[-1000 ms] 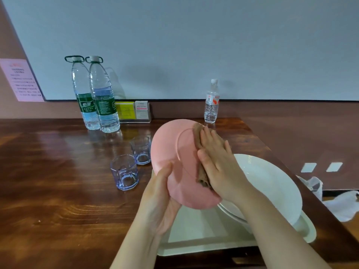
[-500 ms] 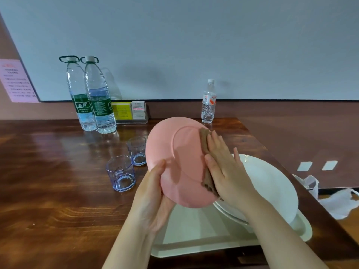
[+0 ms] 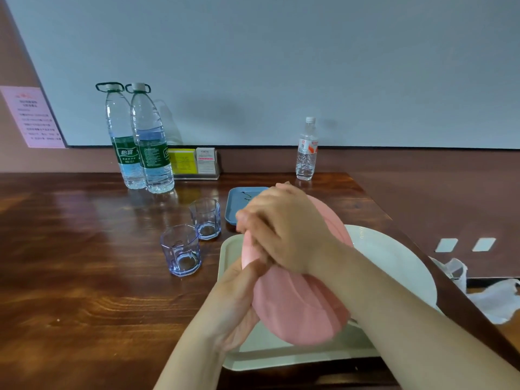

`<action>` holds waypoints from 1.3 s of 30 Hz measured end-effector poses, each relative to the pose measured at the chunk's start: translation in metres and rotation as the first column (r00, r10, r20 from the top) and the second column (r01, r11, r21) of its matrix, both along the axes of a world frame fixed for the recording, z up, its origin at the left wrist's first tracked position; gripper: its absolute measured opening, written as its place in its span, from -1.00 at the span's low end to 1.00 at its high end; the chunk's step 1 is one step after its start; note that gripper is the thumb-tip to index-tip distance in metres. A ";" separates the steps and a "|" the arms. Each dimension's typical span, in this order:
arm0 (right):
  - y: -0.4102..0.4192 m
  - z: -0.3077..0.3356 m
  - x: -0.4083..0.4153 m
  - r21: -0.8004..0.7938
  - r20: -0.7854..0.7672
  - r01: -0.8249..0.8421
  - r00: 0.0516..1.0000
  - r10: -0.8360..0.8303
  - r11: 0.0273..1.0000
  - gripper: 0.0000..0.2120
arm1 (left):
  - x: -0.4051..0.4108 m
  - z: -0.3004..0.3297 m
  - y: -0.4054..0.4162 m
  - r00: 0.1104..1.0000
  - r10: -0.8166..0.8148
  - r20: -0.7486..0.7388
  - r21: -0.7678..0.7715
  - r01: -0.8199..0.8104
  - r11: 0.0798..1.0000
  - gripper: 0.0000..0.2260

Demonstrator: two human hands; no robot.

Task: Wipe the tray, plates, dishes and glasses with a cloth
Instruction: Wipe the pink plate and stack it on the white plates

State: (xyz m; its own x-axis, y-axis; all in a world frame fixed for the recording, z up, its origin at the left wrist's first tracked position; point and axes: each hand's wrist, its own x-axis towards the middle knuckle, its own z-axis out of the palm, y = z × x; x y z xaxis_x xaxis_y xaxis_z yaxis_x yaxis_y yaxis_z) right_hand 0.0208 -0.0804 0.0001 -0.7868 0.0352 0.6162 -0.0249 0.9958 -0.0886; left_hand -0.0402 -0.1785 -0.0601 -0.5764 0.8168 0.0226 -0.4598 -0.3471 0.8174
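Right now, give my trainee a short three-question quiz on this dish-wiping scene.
1. True or false: the round pink plate lies flat on the cream rectangular tray.
2. How many clear faceted glass tumblers stand on the brown wooden table?
3. Which hand grips the pink plate's lower left edge: A) left hand B) right hand?

Key: 1. False, both hands hold it tilted above the tray. 2. Two: near tumbler, far tumbler. 3. A.

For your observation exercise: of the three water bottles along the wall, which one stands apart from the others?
The small bottle with the red-and-white label, alone on the right. The two big green-labelled bottles stand side by side on the left.
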 end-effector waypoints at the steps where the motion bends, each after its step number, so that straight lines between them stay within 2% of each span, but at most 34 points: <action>1: 0.006 0.007 -0.001 -0.050 0.014 0.029 0.999 -0.028 0.998 -0.45 | -0.005 -0.011 -0.007 0.999 -0.029 0.018 0.080 0.028 0.996 -0.88; 2: 0.015 0.013 -0.001 -0.150 0.046 0.077 0.996 -0.071 0.986 -0.46 | -0.006 -0.013 -0.010 1.000 -0.024 0.008 0.089 0.023 0.996 -0.92; 4: 0.038 0.019 -0.003 -0.419 0.136 0.181 0.981 -0.135 0.890 -0.50 | 0.005 -0.008 -0.016 0.972 -0.024 -0.236 0.021 0.030 0.999 -0.81; 6: 0.057 0.013 -0.003 -0.576 0.139 0.196 0.980 -0.141 0.793 -0.49 | 0.015 -0.001 -0.014 0.986 -0.131 -0.100 0.013 0.133 0.991 -0.76; 7: 0.064 0.008 -0.003 -0.630 0.125 0.181 0.983 -0.132 0.755 -0.45 | 0.022 -0.001 -0.020 0.984 -0.151 -0.098 0.046 0.156 0.987 -0.73; 10: 0.072 -0.005 0.007 -0.780 0.073 0.152 0.986 -0.153 0.607 -0.40 | 0.014 -0.002 -0.019 0.995 -0.102 -0.012 0.068 0.102 0.992 -0.69; 11: 0.072 -0.009 0.012 -0.836 0.058 0.140 0.984 -0.168 0.531 -0.45 | 0.010 -0.002 -0.019 0.996 -0.086 0.027 0.072 0.084 0.994 -0.61; 12: 0.073 -0.014 0.017 -0.897 0.045 0.125 0.980 -0.194 0.423 -0.51 | 0.010 0.001 -0.020 0.996 -0.064 0.058 0.083 0.059 0.995 -0.52; 13: 0.074 -0.020 0.020 -0.946 0.054 0.121 0.974 -0.220 0.302 -0.56 | 0.009 0.002 -0.019 0.997 -0.042 0.067 0.101 0.035 0.994 -0.51; 15: 0.069 -0.035 0.025 -0.993 0.030 0.060 0.962 -0.270 0.104 -0.54 | 0.010 0.010 -0.017 0.999 0.030 0.043 0.109 -0.034 0.993 -0.62; 17: 0.064 -0.048 0.029 -0.998 -0.020 -0.038 0.953 -0.303 -0.052 -0.31 | 0.011 0.011 -0.011 0.996 0.092 0.018 0.097 -0.093 0.991 -0.64; 18: 0.062 -0.054 0.030 -0.983 -0.034 -0.087 0.951 -0.306 -0.162 -0.21 | 0.012 0.013 -0.009 0.993 0.116 0.028 0.099 -0.118 0.988 -0.67; 19: 0.057 -0.057 0.031 -0.949 -0.051 -0.142 0.950 -0.308 -0.281 -0.23 | 0.012 0.013 -0.007 0.990 0.131 0.047 0.109 -0.136 0.985 -0.72; 20: 0.049 -0.058 0.032 -0.908 -0.074 -0.189 0.951 -0.300 -0.374 -0.34 | 0.012 0.014 -0.005 0.987 0.143 0.079 0.121 -0.152 0.981 -0.79; 21: 0.042 -0.062 0.031 -0.875 -0.087 -0.211 0.954 -0.286 -0.436 -0.39 | 0.011 0.013 -0.002 0.981 0.162 0.107 0.134 -0.176 0.975 -0.81; 23: 0.027 -0.069 0.023 -0.842 -0.087 -0.211 0.961 -0.262 -0.496 -0.26 | 0.013 0.015 0.007 0.973 0.203 0.108 0.180 -0.220 0.959 -0.82; 24: 0.016 -0.072 0.018 -0.820 -0.097 -0.218 0.964 -0.246 -0.529 -0.19 | 0.016 0.014 0.013 0.969 0.236 0.070 0.187 -0.245 0.951 -0.81; 25: 0.009 -0.076 0.014 -0.791 -0.127 -0.230 0.968 -0.215 -0.568 -0.17 | 0.018 0.012 0.017 0.961 0.274 -0.033 0.181 -0.264 0.947 -0.80; 27: -0.003 -0.078 0.009 -0.690 -0.195 -0.274 0.962 -0.193 -0.670 -0.25 | 0.024 0.008 0.022 0.901 0.320 -0.293 0.144 -0.289 0.946 -0.84; 29: -0.011 -0.075 0.009 -0.594 -0.281 -0.330 0.940 -0.195 -0.734 -0.52 | 0.027 0.004 0.023 0.849 0.306 -0.431 0.103 -0.291 0.951 -0.86; 30: -0.013 -0.073 0.010 -0.565 -0.322 -0.351 0.927 -0.192 -0.746 -0.62 | 0.028 0.004 0.024 0.825 0.297 -0.482 0.087 -0.292 0.952 -0.87; 32: -0.012 -0.070 0.015 -0.542 -0.403 -0.381 0.900 -0.166 -0.749 -0.65 | 0.031 0.000 0.024 0.736 0.277 -0.618 0.083 -0.289 0.954 -0.91; 34: -0.005 -0.069 0.019 -0.619 -0.366 -0.333 0.924 -0.115 -0.711 -0.66 | 0.030 -0.007 0.025 0.628 0.264 -0.732 0.074 -0.312 0.947 -0.93; 36: 0.002 -0.063 0.023 -0.627 -0.369 -0.324 0.924 -0.096 -0.709 -0.67 | 0.028 -0.006 0.024 0.625 0.249 -0.740 0.071 -0.296 0.953 -0.98; 39: 0.011 -0.052 0.024 -0.641 -0.362 -0.387 0.914 -0.184 -0.663 -0.76 | 0.023 -0.005 0.019 0.725 0.220 -0.653 0.030 -0.265 0.964 -0.80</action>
